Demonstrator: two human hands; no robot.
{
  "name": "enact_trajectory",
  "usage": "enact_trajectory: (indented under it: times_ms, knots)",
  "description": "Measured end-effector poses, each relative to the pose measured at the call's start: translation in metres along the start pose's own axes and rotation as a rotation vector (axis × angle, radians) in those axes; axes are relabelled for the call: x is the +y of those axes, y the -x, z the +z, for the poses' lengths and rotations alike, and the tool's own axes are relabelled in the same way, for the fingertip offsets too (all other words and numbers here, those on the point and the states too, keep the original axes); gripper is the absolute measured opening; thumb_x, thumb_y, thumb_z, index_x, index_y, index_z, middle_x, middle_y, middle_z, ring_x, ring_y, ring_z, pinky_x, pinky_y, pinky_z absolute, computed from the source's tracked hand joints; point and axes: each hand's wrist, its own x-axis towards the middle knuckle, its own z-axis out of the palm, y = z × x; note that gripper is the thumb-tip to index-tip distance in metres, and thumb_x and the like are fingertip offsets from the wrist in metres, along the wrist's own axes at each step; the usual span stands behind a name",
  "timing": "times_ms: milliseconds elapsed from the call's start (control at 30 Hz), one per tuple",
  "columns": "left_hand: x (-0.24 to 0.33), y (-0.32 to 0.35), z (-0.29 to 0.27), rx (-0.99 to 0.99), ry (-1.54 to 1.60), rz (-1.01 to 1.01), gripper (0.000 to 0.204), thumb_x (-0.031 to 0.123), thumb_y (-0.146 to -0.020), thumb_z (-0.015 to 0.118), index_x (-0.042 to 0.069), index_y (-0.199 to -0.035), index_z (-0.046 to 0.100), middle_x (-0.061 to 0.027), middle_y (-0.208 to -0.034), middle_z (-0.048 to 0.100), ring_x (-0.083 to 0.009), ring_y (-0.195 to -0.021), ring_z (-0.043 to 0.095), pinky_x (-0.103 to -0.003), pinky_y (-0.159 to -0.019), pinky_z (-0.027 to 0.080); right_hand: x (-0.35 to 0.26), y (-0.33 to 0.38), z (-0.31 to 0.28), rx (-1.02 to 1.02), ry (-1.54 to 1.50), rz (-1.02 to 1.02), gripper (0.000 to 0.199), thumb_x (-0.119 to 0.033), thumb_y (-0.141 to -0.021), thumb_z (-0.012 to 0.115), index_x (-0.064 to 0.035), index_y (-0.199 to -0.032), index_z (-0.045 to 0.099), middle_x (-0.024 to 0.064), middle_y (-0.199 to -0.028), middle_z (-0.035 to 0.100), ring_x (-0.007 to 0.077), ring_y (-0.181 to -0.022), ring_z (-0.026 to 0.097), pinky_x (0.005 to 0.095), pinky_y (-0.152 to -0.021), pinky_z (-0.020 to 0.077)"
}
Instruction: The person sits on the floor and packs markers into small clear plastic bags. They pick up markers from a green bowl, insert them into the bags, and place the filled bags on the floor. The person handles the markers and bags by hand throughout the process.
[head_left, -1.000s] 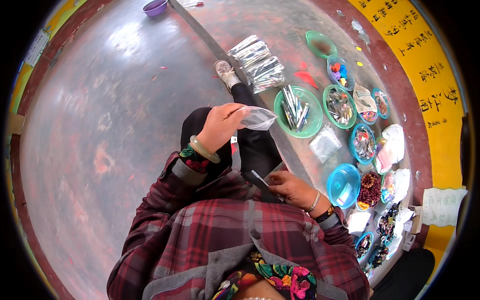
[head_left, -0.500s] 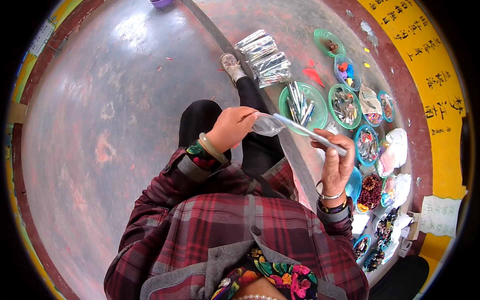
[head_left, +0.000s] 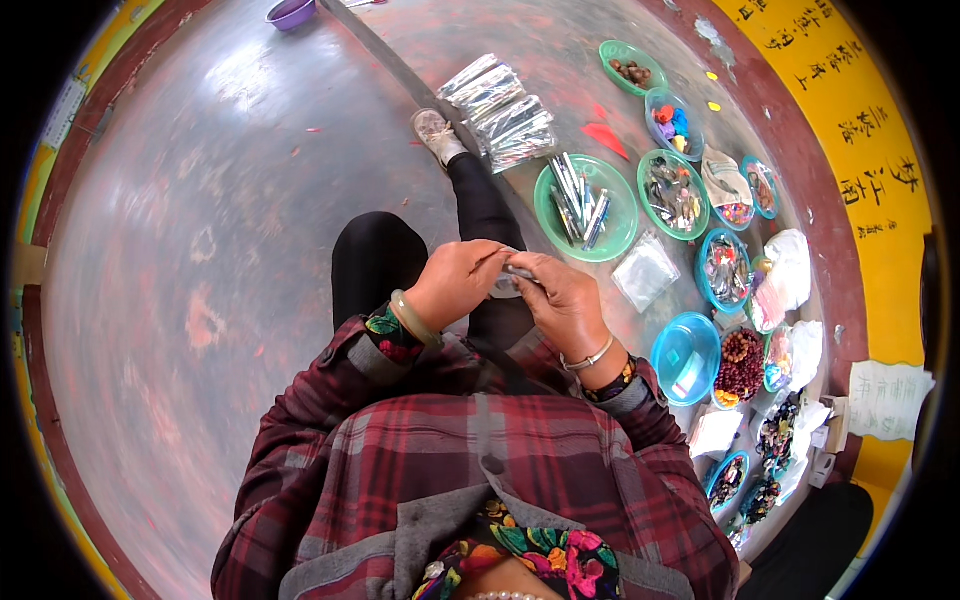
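Fingers of the left hand (head_left: 455, 286) and right hand (head_left: 568, 302) pinch a clear bag (head_left: 505, 289), left of the green bowl (head_left: 622, 217). Probably light, limp, slippery; grip the rim.

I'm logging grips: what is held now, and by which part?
The left hand grips a clear plastic bag, apparently by its edge; what the right hand pinches there cannot be told.

- Dark red, black and grey plaid jacket (head_left: 400, 450), plain grey cuffs (head_left: 376, 350), grey collar (head_left: 430, 525), dark button (head_left: 492, 465)
- Super bright floral layer (head_left: 565, 560) peeking out at the neck
- Pearly bead necklace (head_left: 505, 596)
- Chunky pale bangle (head_left: 412, 319) left, thin silvery bracelet (head_left: 590, 357) right
- Black trousers (head_left: 378, 255), kinda grubby whitish shoe (head_left: 436, 135)
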Motion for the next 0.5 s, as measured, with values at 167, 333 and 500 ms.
enact_trajectory:
  times_ms: [167, 333, 500]
  knots:
    - [0.012, 0.001, -0.007, -0.071, 0.045, -0.11, 0.024, 0.016, -0.088, 0.05, -0.002, -0.098, 0.063, -0.0102, -0.075, 0.063, -0.0125, -0.056, 0.059, -0.024, -0.051, 0.047, 0.001, -0.014, -0.009, 0.025, 0.348, -0.174, 0.027, -0.005, -0.065, 0.068, -0.0071, -0.091, 0.065, 0.0105, -0.096, 0.061, 0.0279, -0.087, 0.059, 0.035, -0.073, 0.0466]
    - [0.019, 0.003, -0.014, -0.104, 0.143, -0.046, 0.028, 0.018, -0.085, 0.057, 0.0, -0.107, 0.06, -0.0071, -0.084, 0.063, -0.0086, -0.065, 0.058, -0.022, -0.055, 0.046, 0.023, -0.011, -0.005, -0.128, -0.076, 0.089, 0.023, -0.005, -0.068, 0.068, -0.0066, -0.091, 0.067, 0.0087, -0.084, 0.062, 0.023, -0.076, 0.06, 0.0309, -0.065, 0.0455]
    - [0.026, -0.002, -0.058, -0.215, 0.083, 0.013, 0.048, 0.018, -0.074, 0.071, 0.002, -0.116, 0.054, -0.0086, -0.108, 0.059, -0.013, -0.094, 0.056, -0.026, -0.079, 0.043, 0.022, -0.017, -0.024, -0.122, -0.345, 0.297, 0.017, -0.001, -0.071, 0.068, -0.0033, -0.088, 0.068, -0.0001, -0.075, 0.057, 0.0063, -0.064, 0.047, 0.0206, -0.057, 0.0379]
